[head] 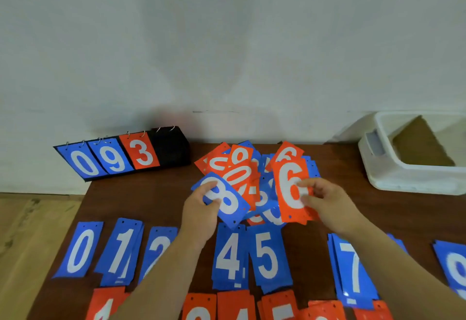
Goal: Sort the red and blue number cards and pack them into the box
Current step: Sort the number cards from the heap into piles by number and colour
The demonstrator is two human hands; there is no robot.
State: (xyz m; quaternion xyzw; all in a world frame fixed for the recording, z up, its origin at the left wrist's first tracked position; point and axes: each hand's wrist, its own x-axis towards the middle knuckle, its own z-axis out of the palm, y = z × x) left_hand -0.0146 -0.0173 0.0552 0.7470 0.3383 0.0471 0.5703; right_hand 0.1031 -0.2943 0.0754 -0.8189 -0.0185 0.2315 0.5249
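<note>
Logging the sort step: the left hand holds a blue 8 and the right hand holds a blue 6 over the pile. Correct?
One slip: the 6 in the right hand is red, not blue, as the head view shows. The left hand does hold a blue 8, and both are over the pile.

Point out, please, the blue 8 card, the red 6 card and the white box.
blue 8 card [228, 200]: head view, at the card's middle.
red 6 card [287, 183]: head view, on its white digit.
white box [416, 178]: head view, on its front wall.
</note>
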